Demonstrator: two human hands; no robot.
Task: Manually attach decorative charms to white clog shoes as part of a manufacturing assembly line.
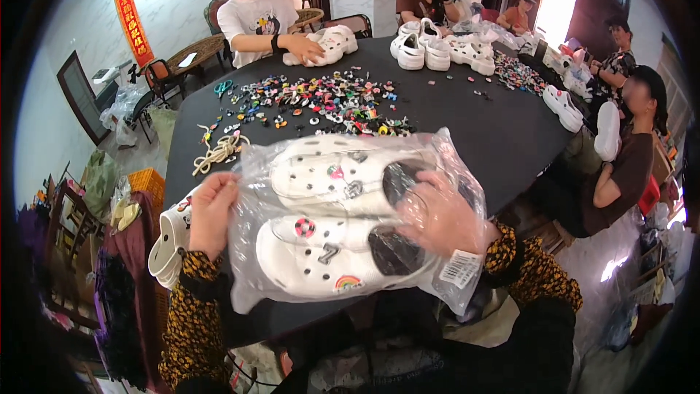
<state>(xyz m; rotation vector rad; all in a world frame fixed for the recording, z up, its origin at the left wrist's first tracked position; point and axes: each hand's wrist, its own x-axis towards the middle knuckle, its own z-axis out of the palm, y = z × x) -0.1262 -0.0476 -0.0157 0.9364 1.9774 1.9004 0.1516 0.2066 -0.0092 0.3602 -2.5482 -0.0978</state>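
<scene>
A clear plastic bag [251, 266] holds a pair of white clogs, lying side by side in front of me at the near edge of the table. The upper clog [302, 175] and the lower clog [281, 252] carry small coloured charms; a rainbow charm [348, 282] sits on the lower one. My left hand [213, 208] is closed on the bag's left edge, in a pinch. Over the heel end lies my right hand [445, 215], fingers spread across the clog openings; whether plastic covers its fingertips is hard to tell. A label [457, 268] sits beside my right wrist.
Loose charms [313, 98] are scattered over the black table [467, 128], with a coil of cord [219, 153] and teal scissors [223, 87]. More white clogs [171, 241] stand at my left. Co-workers sit around the far and right sides, one with hands on a clog [332, 44].
</scene>
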